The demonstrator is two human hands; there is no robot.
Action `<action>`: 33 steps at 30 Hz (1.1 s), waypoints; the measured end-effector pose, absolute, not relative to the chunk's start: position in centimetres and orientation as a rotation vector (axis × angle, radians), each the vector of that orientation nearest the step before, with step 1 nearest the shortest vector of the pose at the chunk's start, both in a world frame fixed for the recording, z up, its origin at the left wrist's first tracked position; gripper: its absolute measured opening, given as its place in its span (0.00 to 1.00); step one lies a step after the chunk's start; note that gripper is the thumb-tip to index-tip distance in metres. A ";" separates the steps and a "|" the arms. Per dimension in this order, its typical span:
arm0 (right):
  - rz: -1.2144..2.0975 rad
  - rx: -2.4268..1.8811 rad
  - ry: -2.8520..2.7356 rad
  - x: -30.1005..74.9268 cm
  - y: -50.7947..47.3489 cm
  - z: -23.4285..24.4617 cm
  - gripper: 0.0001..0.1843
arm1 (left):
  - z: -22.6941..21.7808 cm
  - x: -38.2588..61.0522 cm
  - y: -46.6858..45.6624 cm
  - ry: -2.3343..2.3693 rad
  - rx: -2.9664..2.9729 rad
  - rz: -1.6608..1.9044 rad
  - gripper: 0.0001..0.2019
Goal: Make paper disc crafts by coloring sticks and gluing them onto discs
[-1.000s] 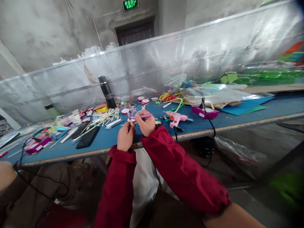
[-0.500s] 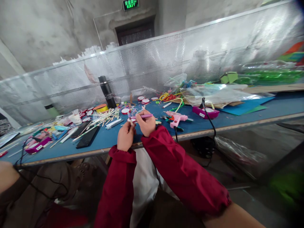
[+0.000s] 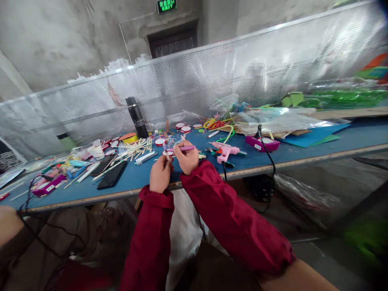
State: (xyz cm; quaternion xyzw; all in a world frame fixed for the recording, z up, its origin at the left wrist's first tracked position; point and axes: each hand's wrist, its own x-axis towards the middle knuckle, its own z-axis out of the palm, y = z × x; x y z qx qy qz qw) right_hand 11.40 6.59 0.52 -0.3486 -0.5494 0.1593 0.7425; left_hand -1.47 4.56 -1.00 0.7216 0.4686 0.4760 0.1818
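My right hand (image 3: 187, 159) is closed around a purple marker (image 3: 188, 148), whose tip points left toward my other hand. Pinched upright in my left hand (image 3: 160, 174) is a small flat stick (image 3: 165, 150), purple along its upper part and pale lower down. The marker's tip is close to the stick; whether they touch I cannot tell. Both hands are just above the front edge of the blue table (image 3: 202, 163). To the right of my right hand lies a pink glue gun (image 3: 226, 151).
Loose wooden sticks (image 3: 138, 148), white markers (image 3: 146, 158) and a black phone (image 3: 112, 175) lie to the left. Behind them stands a black thermos (image 3: 138, 118). A purple box (image 3: 262, 144) with a black cable sits right. Another person's arm (image 3: 9, 225) shows at far left.
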 end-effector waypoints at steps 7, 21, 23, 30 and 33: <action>0.341 -0.765 -1.191 11.4 6.5 0.7 0.14 | -1.2 -1.6 4.8 1.310 2.038 1.356 0.11; 0.347 -0.768 -1.213 11.4 6.5 0.7 0.14 | -1.1 -1.5 4.7 1.312 2.018 1.343 0.10; 0.346 -0.779 -1.216 11.4 6.6 0.7 0.14 | -1.0 -1.5 4.6 1.303 2.026 1.343 0.10; 0.333 -0.795 -1.198 11.4 6.8 0.5 0.14 | -1.2 -1.5 4.7 1.295 2.036 1.356 0.10; 0.335 -0.752 -1.209 11.4 6.7 0.5 0.14 | -1.3 -1.5 4.9 1.297 2.036 1.361 0.10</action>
